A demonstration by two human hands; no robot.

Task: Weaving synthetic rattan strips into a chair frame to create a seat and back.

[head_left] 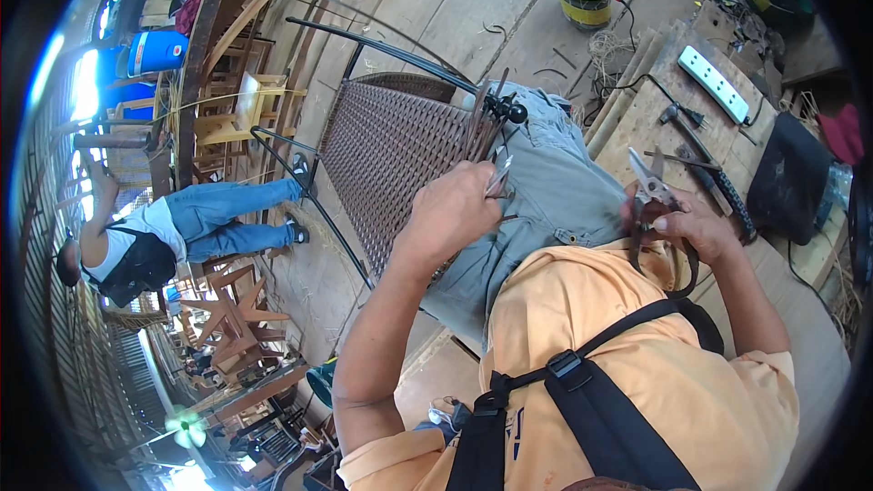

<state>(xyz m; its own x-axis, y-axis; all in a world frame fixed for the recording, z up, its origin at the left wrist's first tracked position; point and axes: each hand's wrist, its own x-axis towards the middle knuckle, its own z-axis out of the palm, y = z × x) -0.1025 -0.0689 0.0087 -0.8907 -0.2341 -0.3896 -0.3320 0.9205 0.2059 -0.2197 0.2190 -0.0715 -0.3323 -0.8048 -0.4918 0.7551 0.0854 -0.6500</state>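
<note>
My left hand point(452, 218) is closed around a small silvery tool point(500, 176) whose pointed end sticks up past the fingers; its kind is mostly hidden. Just beyond it, a brown woven panel point(391, 132) on a black metal frame point(400, 56) leans by my legs. Several loose brown strips point(488, 118) stand up at the panel's near edge, beside a black knob point(515, 114). My right hand point(696, 223) grips a pair of shears point(651, 184), their metal blades parted and pointing away from me.
At the right, a wooden board point(668, 64) carries a white power strip point(714, 84), a hammer point(688, 130) and a black cloth-like item point(789, 177). Farther off stands a yellow-banded can point(585, 9) with a red-handled tool on top. Another person point(150, 250) works at the left.
</note>
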